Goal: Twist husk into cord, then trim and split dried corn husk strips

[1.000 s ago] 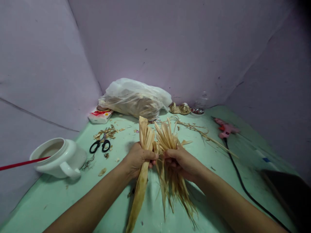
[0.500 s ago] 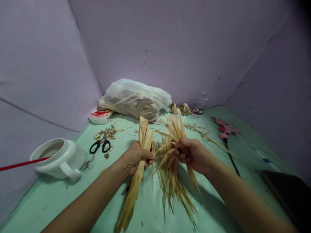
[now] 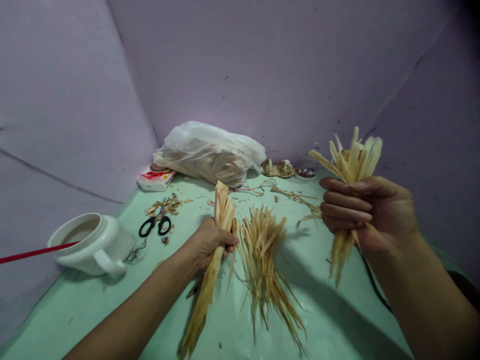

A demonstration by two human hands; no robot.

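Observation:
My left hand [image 3: 214,244] is closed around a bundle of wide dried husk strips [image 3: 204,305], whose lower end reaches down toward the front of the table. Raised on the right, my right hand [image 3: 369,212] grips a smaller bunch of husk strips [image 3: 352,160]; its pale ends fan out above the fist and its darker ends hang below. Between the two hands, a loose pile of thin shredded husk strips [image 3: 264,265] lies on the green table [image 3: 150,310], touched by neither hand as far as I can see.
Black-handled scissors [image 3: 155,225] lie among husk scraps at left, near a white pot [image 3: 108,245] with a red stick [image 3: 37,252] in it. A plastic bag [image 3: 210,150] of husks and a small box [image 3: 155,181] stand by the wall. Thin stalks [image 3: 296,197] lie behind the pile.
My right hand has lifted its bunch of husk strips off the pile, up and to the right, where it now blocks the pink glue gun from view. My left hand has stayed in place.

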